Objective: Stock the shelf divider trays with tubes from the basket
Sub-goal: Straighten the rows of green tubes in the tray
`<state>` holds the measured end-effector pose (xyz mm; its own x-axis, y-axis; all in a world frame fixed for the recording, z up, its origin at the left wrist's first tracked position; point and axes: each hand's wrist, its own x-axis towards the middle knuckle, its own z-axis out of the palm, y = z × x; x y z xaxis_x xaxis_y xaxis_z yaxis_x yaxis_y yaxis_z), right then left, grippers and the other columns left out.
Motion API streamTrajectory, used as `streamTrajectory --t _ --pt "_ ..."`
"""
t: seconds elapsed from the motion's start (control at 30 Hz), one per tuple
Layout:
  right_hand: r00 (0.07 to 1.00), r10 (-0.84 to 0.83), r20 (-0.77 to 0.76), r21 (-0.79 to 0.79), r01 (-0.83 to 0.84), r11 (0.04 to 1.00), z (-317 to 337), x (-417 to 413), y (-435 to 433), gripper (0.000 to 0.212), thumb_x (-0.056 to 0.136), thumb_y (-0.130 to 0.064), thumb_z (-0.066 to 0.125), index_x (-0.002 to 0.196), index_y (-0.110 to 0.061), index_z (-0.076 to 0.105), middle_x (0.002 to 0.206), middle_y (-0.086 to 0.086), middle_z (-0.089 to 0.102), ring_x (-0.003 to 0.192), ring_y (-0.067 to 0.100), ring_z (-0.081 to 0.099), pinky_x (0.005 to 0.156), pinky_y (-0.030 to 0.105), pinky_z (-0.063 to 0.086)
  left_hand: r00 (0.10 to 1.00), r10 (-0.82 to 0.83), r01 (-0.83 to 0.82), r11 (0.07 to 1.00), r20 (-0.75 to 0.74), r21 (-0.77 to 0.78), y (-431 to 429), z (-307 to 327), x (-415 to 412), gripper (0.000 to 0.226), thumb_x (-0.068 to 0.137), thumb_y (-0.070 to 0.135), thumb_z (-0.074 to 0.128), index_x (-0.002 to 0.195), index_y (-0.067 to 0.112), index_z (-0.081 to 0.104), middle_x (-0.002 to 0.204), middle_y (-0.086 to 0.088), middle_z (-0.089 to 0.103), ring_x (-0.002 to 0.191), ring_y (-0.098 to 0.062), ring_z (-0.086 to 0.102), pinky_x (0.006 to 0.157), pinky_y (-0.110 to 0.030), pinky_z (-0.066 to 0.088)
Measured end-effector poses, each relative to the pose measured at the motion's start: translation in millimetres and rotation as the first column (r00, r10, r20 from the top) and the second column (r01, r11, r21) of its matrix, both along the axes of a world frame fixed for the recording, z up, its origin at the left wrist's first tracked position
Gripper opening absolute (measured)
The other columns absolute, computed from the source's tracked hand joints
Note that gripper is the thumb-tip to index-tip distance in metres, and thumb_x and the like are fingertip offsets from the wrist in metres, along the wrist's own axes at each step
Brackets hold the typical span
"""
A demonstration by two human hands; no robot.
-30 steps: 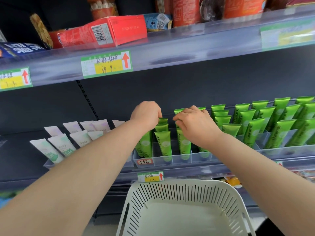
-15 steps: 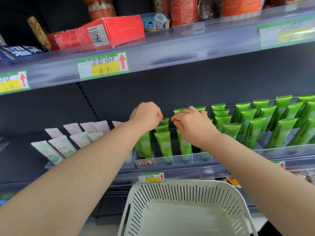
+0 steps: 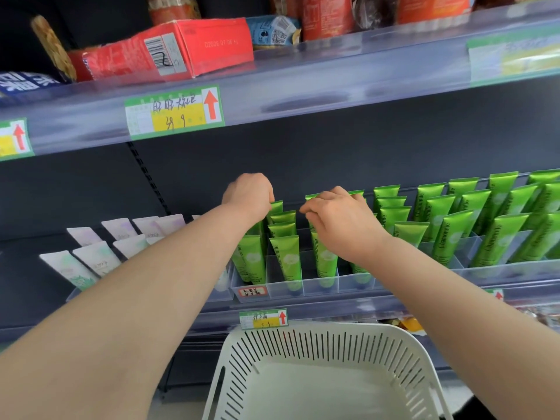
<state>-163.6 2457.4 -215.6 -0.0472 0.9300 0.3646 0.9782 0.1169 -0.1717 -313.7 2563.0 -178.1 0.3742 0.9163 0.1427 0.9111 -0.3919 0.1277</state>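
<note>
Barely shifted since a second ago: left hand (image 3: 248, 197) and right hand (image 3: 342, 221) a touch further apart, fingers curled over green tubes (image 3: 285, 256) directly beneath; grip itself not discernible. Basket (image 3: 303, 328) below wrists shows no tubes. Probably final straightening in divider tray (image 3: 309, 289).

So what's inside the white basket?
The white basket shows only its bare floor, with nothing lying on it. Its near end runs out of the picture, so that part is unseen.
</note>
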Motion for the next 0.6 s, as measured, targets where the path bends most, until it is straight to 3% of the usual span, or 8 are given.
streamTrajectory --t 0.27,0.4,0.6 --pt "1.0 -0.012 0.004 0.014 0.012 1.0 -0.4 6.3 -1.6 0.029 0.099 -0.03 0.039 0.118 -0.029 0.061 0.116 -0.006 0.061 0.11 0.02 0.047 0.085 0.039 0.038 0.996 -0.072 0.068 0.994 0.043 0.089 0.6 -5.6 17.2 0.022 0.088 0.008 0.059 0.095 0.023 0.074 0.101 -0.001 0.07 0.093 -0.025 0.063 0.074 -0.031 0.05" --pt "1.0 -0.015 0.003 0.017 0.015 1.0 -1.7 6.5 -1.5 0.028 0.099 -0.03 0.041 0.117 -0.029 0.061 0.115 -0.005 0.061 0.108 0.02 0.047 0.084 0.039 0.037 0.994 -0.101 0.099 0.994 0.041 0.049 2.8 -9.2 16.9 0.02 0.09 0.009 0.06 0.096 0.021 0.074 0.101 -0.002 0.069 0.092 -0.025 0.062 0.076 -0.033 0.052" --pt "1.0 -0.007 0.002 0.065 0.007 0.998 0.5 1.0 -2.5 0.025 0.097 -0.027 0.044 0.114 -0.027 0.062 0.114 -0.005 0.062 0.106 0.02 0.05 0.08 0.036 0.036 0.972 -0.122 0.119 0.993 0.2 0.024 8.1 -6.2 -3.7 0.02 0.089 0.012 0.062 0.101 0.022 0.074 0.108 0.003 0.069 0.101 -0.018 0.061 0.079 -0.028 0.045"
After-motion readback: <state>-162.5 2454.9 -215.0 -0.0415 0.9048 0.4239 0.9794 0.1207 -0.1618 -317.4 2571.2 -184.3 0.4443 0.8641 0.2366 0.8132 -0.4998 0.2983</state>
